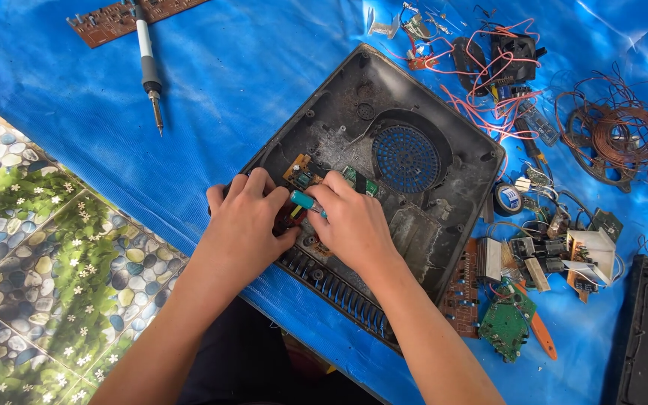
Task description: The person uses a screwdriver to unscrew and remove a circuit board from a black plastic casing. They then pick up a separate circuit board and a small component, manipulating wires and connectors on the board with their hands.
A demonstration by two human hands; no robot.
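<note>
Blue tarp (264,67) over pebble-patterned floor (31,247). Left hand (245,225) fingers curled, pressing small circuit board (303,174) inside black casing (421,225). Right hand (354,225) fingers closed around teal-handled screwdriver (307,201).

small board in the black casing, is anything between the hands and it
Nothing visible does. The left hand and right hand already rest on the small circuit board inside the black casing, the right one holding a teal-handled tool.
</note>
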